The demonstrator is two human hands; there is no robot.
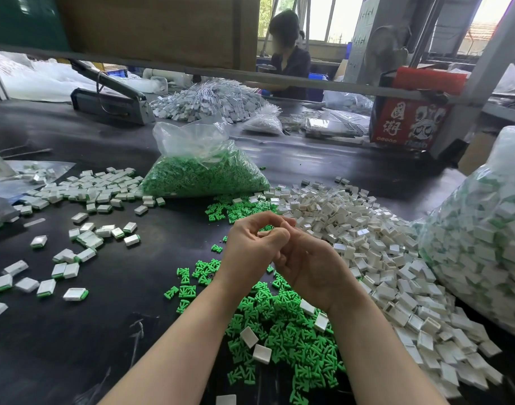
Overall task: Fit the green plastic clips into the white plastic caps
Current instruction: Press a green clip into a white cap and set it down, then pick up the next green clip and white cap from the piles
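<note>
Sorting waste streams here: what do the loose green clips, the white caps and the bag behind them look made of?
Green clips: moulded plastic, matte, uniform colour. White caps: hard plastic, slightly glossy faces. Bag of clips: thin clear plastic film, crinkled and shiny.

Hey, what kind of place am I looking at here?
Probably a small factory assembly bench: heaps of loose white caps and green clips, a bag of green clips, another worker opposite.
</note>
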